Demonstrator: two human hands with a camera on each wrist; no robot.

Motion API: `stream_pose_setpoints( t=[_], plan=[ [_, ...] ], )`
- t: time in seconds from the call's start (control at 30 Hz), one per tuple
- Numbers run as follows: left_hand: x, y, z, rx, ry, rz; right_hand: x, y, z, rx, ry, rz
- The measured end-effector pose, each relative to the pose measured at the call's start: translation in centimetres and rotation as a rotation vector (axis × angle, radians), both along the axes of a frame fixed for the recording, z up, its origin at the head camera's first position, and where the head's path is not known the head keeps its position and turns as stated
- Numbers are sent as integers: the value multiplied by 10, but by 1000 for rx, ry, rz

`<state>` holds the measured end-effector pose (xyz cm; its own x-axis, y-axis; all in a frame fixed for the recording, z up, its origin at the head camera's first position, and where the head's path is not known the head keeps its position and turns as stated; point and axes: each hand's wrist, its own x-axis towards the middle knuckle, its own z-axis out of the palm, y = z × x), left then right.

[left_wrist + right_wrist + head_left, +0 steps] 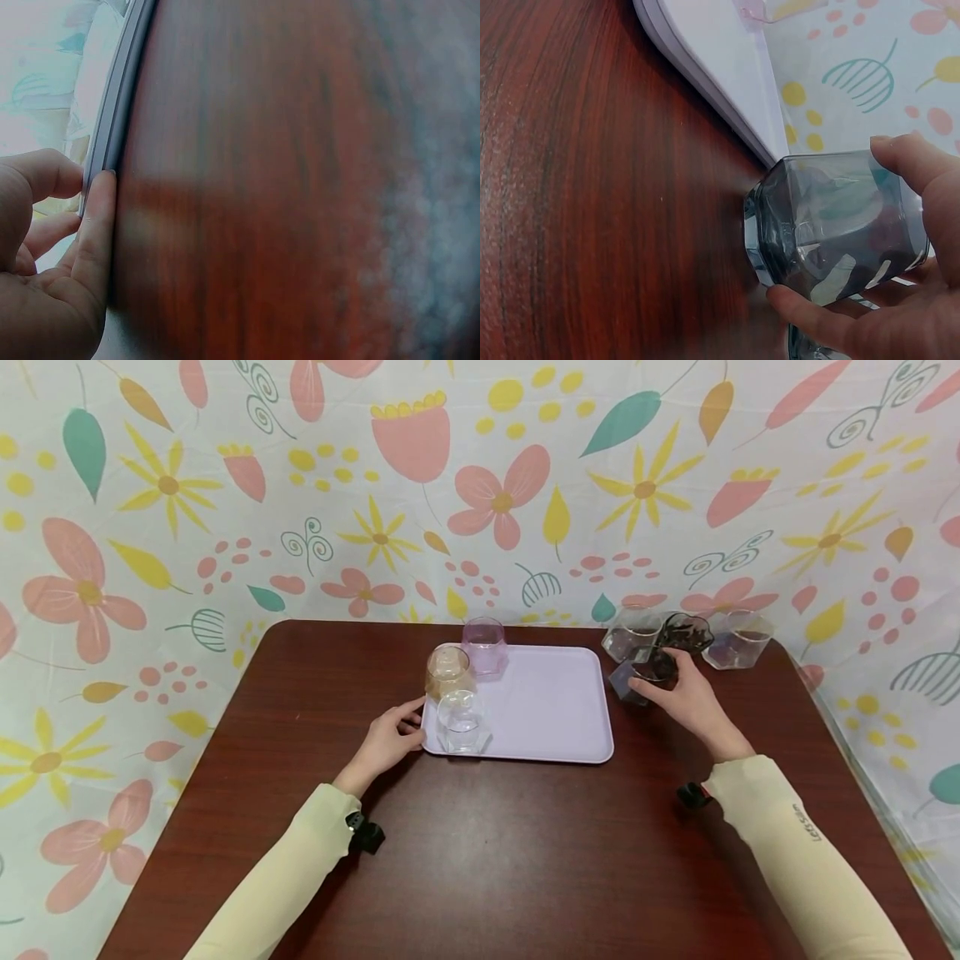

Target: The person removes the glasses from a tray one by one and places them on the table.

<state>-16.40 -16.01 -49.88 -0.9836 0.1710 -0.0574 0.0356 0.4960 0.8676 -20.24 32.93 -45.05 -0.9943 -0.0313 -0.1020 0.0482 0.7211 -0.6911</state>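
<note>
My right hand [690, 697] grips a blue-grey glass [829, 217] with a faceted, thick base, just beyond the right edge of a pale lilac tray [551, 706]. Thumb and fingers go round opposite sides of that glass in the right wrist view. At the tray's left edge, my left hand [390, 739] pinches the rim, as the left wrist view shows up close. Three glasses stand at the tray's left end: a pink one [485, 652] at the back, an amber one [444, 675] in the middle and a clear one [462, 739] in front.
Behind my right hand, at the table's back right, are a dark-looking glass [690, 635] and two clear ones, one to its left [626, 642] and one to its right [737, 647]. A flower-patterned cloth [420, 560] hangs right behind the brown table [525, 860].
</note>
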Motion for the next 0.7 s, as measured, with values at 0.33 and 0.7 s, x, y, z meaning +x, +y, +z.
stream_pose_setpoints(
  t=[0.33, 0.7],
  plan=[
    [-1, -1, 1, 5, -1, 0, -2, 0, 2, -10, -30, 6],
    [-1, -1, -1, 9, -18, -9, 2, 0, 4, -36, 60, -4]
  ],
)
